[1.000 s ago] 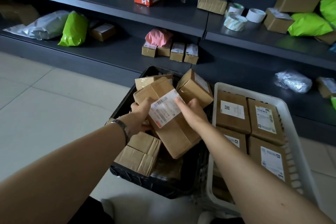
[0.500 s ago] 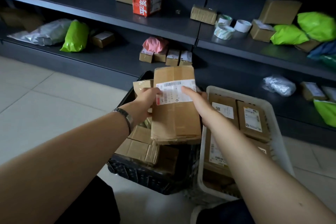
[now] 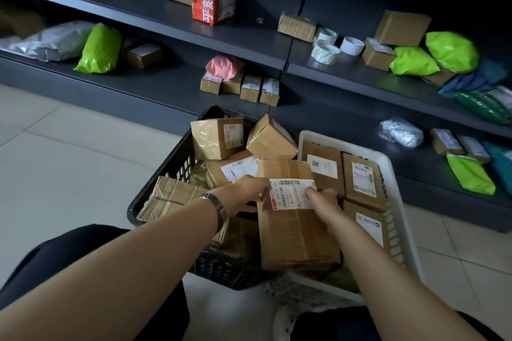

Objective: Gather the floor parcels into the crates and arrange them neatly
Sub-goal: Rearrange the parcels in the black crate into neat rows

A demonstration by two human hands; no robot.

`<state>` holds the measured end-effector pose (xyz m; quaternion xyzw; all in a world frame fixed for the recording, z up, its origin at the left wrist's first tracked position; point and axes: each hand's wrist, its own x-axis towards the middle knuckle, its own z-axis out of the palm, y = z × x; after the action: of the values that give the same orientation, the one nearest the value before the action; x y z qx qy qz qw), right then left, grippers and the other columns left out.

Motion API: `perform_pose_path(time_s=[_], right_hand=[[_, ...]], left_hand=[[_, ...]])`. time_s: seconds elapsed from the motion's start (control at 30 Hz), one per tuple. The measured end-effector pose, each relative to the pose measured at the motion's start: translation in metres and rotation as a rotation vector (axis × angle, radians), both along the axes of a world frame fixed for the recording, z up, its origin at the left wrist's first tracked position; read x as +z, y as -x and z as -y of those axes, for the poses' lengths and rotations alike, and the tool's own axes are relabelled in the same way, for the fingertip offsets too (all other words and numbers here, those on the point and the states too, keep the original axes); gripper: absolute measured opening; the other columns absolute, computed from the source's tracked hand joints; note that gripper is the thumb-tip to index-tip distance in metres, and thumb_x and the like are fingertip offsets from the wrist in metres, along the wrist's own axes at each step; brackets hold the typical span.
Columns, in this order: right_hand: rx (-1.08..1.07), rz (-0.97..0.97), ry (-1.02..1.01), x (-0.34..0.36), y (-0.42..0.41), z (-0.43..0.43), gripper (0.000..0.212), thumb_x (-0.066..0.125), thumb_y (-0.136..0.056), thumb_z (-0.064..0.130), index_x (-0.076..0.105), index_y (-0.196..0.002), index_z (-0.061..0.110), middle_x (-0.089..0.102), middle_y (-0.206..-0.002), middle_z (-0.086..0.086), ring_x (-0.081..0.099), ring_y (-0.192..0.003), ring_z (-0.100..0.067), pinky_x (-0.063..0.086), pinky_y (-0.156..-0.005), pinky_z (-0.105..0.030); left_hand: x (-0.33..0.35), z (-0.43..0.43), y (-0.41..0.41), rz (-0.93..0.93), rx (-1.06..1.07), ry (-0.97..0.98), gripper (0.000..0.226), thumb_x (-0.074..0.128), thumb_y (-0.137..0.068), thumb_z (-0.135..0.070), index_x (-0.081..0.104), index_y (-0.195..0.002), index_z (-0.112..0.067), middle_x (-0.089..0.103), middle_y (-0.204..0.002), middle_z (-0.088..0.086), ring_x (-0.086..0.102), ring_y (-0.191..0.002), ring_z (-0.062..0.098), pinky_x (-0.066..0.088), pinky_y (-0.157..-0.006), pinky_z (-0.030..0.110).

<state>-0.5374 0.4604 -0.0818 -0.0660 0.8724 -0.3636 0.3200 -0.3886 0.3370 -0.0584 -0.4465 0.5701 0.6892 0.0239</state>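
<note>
Both hands clasp a long cardboard parcel (image 3: 293,238): the left hand (image 3: 243,192) grips its left edge beside the shipping label (image 3: 291,194), and the right hand (image 3: 322,203) pinches the right edge, though the fingers behind it are hidden. The parcel sits over the seam between the black crate (image 3: 166,174), with its heaped boxes (image 3: 217,138), and the white crate (image 3: 346,144), with its flat boxes (image 3: 322,171). Placing it well probably means keeping the label up and lowering it square into a free gap.
</note>
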Motion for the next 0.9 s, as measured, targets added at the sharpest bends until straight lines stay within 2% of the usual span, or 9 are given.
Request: perform_pose_path(time_s=[0.1, 0.17, 0.23, 0.33, 0.5, 0.6, 0.7, 0.77, 0.9], right_hand=[[0.035, -0.074, -0.006, 0.000, -0.004, 0.008, 0.062, 0.057, -0.088, 0.043, 0.028, -0.137, 0.020, 0.057, -0.125, -0.009, 0.061, -0.105, -0.027, 0.053, -0.089, -0.046], [0.138, -0.415, -0.119, 0.004, -0.010, 0.012, 0.069, 0.060, -0.087, 0.046, 0.027, -0.143, 0.022, 0.043, -0.140, -0.011, 0.054, -0.117, -0.031, 0.052, -0.090, -0.046], [0.352, -0.849, -0.180, 0.011, -0.021, 0.019, 0.063, 0.060, -0.092, 0.040, 0.034, -0.145, 0.019, 0.029, -0.151, -0.014, 0.035, -0.137, -0.035, 0.037, -0.110, -0.050], [0.620, -0.991, -0.073, 0.024, -0.046, 0.042, 0.047, 0.056, -0.094, 0.032, 0.045, -0.139, 0.022, 0.025, -0.154, -0.008, 0.020, -0.144, -0.030, 0.022, -0.119, -0.047], [0.960, -0.877, 0.112, 0.016, -0.103, 0.080, 0.033, 0.052, -0.094, 0.024, 0.049, -0.127, 0.019, 0.028, -0.142, -0.002, 0.028, -0.127, -0.019, 0.040, -0.096, -0.037], [1.045, -0.590, -0.081, -0.001, -0.122, 0.101, 0.033, 0.043, -0.099, 0.037, 0.042, -0.127, 0.019, 0.035, -0.132, -0.007, 0.044, -0.117, -0.026, 0.041, -0.083, -0.037], [0.812, -0.129, -0.195, -0.016, -0.128, 0.114, 0.062, 0.033, -0.100, 0.054, 0.021, -0.149, 0.018, 0.046, -0.139, -0.016, 0.058, -0.112, -0.033, 0.050, -0.087, -0.039], [0.626, 0.108, -0.206, -0.021, -0.132, 0.117, 0.071, 0.029, -0.101, 0.056, 0.011, -0.157, 0.016, 0.037, -0.154, -0.011, 0.048, -0.132, -0.032, 0.038, -0.106, -0.039], [0.378, 0.256, -0.060, -0.016, -0.131, 0.117, 0.043, 0.034, -0.106, 0.029, 0.040, -0.146, 0.012, 0.046, -0.139, 0.000, 0.041, -0.134, -0.028, 0.035, -0.105, -0.032]], left_hand=[[0.001, 0.009, -0.005, -0.021, -0.039, 0.015, 0.023, 0.054, -0.094, -0.022, 0.060, -0.115, -0.014, 0.062, -0.110, -0.002, 0.058, -0.106, 0.016, 0.051, -0.083, 0.032], [0.005, 0.018, -0.009, 0.006, -0.092, 0.139, 0.016, 0.053, -0.093, -0.022, 0.062, -0.101, -0.012, 0.061, -0.101, 0.001, 0.058, -0.091, 0.016, 0.047, -0.072, 0.028], [0.009, 0.030, -0.022, 0.166, -0.261, 0.520, 0.017, 0.050, -0.093, -0.024, 0.062, -0.094, -0.013, 0.055, -0.097, 0.003, 0.056, -0.087, 0.019, 0.046, -0.074, 0.029], [0.004, 0.057, -0.054, 0.460, -0.256, 0.955, 0.037, 0.047, -0.094, -0.035, 0.057, -0.123, -0.013, 0.046, -0.125, 0.009, 0.049, -0.113, 0.027, 0.047, -0.094, 0.041], [-0.015, 0.094, -0.105, 0.703, -0.109, 0.735, 0.057, 0.050, -0.093, -0.039, 0.039, -0.135, -0.003, 0.036, -0.137, 0.021, 0.041, -0.126, 0.038, 0.040, -0.102, 0.044], [-0.018, 0.106, -0.117, 0.608, -0.058, 0.531, 0.048, 0.041, -0.099, -0.031, 0.047, -0.133, 0.003, 0.048, -0.137, 0.026, 0.050, -0.124, 0.040, 0.044, -0.100, 0.041], [-0.014, 0.105, -0.121, 0.608, -0.101, 0.274, 0.059, 0.028, -0.104, -0.042, 0.034, -0.146, -0.001, 0.037, -0.149, 0.023, 0.041, -0.133, 0.038, 0.039, -0.107, 0.043], [-0.014, 0.105, -0.123, 0.586, -0.098, 0.108, 0.069, 0.025, -0.100, -0.056, 0.031, -0.147, -0.007, 0.036, -0.149, 0.020, 0.042, -0.132, 0.039, 0.042, -0.104, 0.048], [-0.013, 0.118, -0.122, 0.497, -0.087, 0.140, 0.073, 0.019, -0.095, -0.066, 0.054, -0.123, -0.008, 0.057, -0.112, 0.013, 0.056, -0.096, 0.026, 0.049, -0.075, 0.035]])
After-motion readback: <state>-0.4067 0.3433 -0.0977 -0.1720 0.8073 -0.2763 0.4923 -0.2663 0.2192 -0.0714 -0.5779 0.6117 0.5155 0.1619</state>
